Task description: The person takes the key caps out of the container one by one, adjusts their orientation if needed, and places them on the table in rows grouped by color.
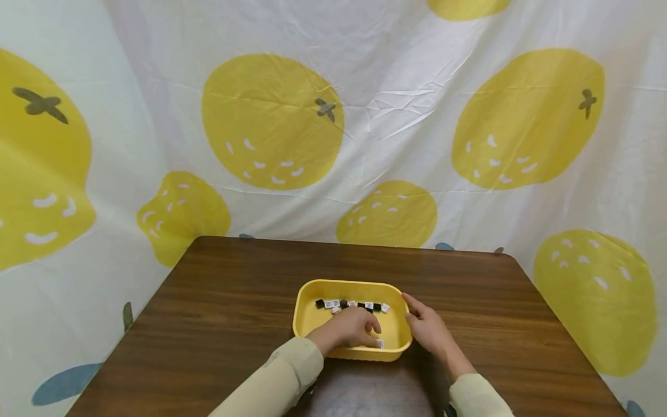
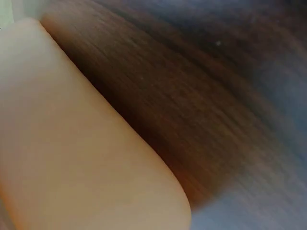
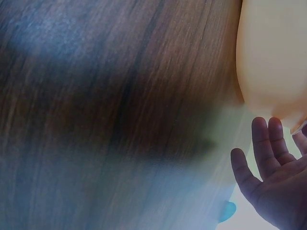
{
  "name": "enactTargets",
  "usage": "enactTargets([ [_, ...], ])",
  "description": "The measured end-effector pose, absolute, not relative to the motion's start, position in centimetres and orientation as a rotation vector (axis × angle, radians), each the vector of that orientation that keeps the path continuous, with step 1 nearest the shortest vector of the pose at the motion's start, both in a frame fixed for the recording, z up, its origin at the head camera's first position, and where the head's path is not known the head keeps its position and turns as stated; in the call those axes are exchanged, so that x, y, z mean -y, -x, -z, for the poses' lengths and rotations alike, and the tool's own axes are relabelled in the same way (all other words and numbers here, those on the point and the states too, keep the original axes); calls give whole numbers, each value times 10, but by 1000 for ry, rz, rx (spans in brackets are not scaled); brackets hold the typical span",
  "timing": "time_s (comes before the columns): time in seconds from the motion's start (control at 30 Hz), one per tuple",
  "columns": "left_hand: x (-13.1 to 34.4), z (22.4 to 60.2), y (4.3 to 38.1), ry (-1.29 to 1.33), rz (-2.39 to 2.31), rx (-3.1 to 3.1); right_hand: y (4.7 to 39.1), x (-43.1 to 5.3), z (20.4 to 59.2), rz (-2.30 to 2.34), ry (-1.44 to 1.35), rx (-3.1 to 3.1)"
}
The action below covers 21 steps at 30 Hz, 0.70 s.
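Observation:
A yellow rectangular tray (image 1: 344, 282) stands on the dark wooden table. Several small black and white cubes (image 1: 369, 305) lie in a loose row toward its far side, some with printed marks. My left hand (image 1: 350, 329) reaches over the near wall into the tray, thumb and forefinger apart. By the thumb tip lies a single white cube (image 1: 380, 343); whether they touch is unclear. My right hand (image 1: 429, 330) rests against the tray's right end. The right wrist view has its fingers (image 3: 264, 148) fairly straight at the tray's outer wall. Only tray wall and table show in the left wrist view.
The wooden table (image 1: 234, 301) extends on all sides of the tray. Behind it and at both sides hangs a white cloth (image 1: 385, 104) printed with yellow lemons. Pale sleeves (image 1: 281, 370) cover both forearms.

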<state>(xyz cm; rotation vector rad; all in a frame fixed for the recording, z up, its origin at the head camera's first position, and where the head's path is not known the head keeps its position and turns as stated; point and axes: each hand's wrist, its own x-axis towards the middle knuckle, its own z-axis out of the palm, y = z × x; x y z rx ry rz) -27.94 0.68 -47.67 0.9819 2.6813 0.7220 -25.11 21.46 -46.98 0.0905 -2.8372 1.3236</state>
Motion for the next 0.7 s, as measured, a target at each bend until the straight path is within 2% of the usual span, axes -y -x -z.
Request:
enactTargets([
  [0.4, -12, 480, 285, -1078, -616, -2684, 250, -214, 469, -1334, -79, 2847],
  [0.7, -3, 476, 290, -884, -956, -2664, 250, -215, 468, -1348, -79, 2845],
])
